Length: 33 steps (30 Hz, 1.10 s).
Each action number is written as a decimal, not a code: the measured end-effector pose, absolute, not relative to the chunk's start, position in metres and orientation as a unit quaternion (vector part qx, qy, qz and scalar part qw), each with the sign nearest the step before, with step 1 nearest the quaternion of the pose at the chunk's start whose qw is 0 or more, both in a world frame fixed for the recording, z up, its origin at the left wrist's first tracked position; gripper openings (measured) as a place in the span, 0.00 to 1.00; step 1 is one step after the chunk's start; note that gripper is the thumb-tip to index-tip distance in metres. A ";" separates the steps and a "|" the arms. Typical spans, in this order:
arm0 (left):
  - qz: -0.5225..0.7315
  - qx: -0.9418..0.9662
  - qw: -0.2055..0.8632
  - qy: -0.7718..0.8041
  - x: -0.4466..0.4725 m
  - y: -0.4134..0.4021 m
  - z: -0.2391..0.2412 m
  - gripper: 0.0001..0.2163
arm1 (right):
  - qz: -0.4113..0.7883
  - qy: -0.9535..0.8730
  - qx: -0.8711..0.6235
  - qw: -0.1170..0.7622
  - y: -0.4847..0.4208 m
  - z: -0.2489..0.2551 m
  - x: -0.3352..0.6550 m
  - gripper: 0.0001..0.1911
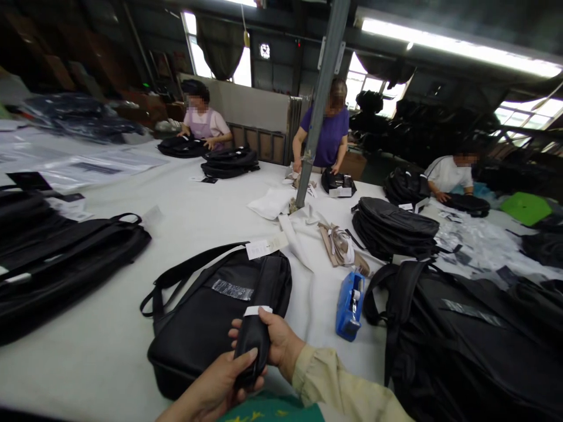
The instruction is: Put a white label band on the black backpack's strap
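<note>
A black backpack (206,316) lies flat on the white table (197,217) right in front of me, a white tag (266,246) at its top. Both my hands grip its black padded strap (253,346), which has a white band round it. My left hand (215,387) wraps the strap's lower end, thumb on top. My right hand (279,340) closes on the strap from the right, fingers curled round it near the white band.
A blue tape dispenser (349,305) stands just right of the backpack. Piles of black bags lie at left (65,258) and right (466,340). A grey post (321,99) rises from mid-table. Three people work at the far side.
</note>
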<state>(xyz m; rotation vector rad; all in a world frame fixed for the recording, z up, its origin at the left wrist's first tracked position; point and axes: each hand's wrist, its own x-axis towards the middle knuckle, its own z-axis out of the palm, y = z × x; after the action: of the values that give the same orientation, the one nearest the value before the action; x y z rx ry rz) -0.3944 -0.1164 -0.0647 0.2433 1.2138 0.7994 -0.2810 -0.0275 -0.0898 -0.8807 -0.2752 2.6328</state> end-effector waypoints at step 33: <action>-0.010 0.839 0.274 0.469 -0.583 -0.063 -0.130 0.41 | 0.509 -0.726 -0.411 0.211 -0.091 -0.090 -0.272 0.22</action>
<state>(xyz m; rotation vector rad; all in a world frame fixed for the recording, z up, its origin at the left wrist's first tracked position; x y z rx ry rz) -0.5830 -0.0631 -0.1302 2.2577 1.2624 -0.0262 -0.2724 -0.0911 -0.0903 -1.1424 -2.0184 1.4136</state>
